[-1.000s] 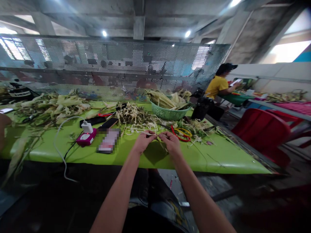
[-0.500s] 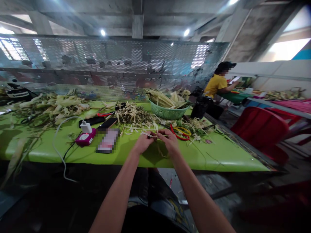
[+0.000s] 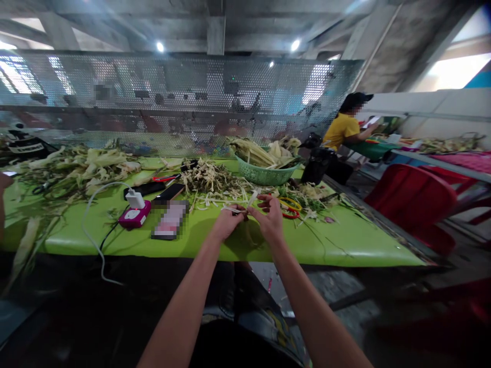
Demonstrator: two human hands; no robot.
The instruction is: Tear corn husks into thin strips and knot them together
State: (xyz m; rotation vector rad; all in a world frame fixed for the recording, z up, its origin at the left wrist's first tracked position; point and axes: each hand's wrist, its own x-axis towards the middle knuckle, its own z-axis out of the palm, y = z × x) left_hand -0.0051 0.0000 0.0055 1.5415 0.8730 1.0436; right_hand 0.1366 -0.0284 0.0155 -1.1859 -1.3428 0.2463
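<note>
My left hand (image 3: 227,225) and my right hand (image 3: 271,219) meet over the green table (image 3: 337,245), close together. Both pinch thin pale strips of corn husk (image 3: 251,200), one strip sticking up between them. Right behind the hands lies a heap of shredded husk strips (image 3: 209,180). Red and yellow scissor handles (image 3: 288,207) rest just right of my right hand.
A green basket (image 3: 264,175) of husks stands at the back, with a big husk pile (image 3: 76,166) at the left. Phones (image 3: 169,220), a pink power bank (image 3: 132,217) and a white charger cable lie left of my hands. Red chairs (image 3: 412,202) and a seated person in yellow (image 3: 343,133) are at the right.
My hands have drawn closer together and lifted slightly. My right hand has raised a husk strip upward and its fingers have spread a little.
</note>
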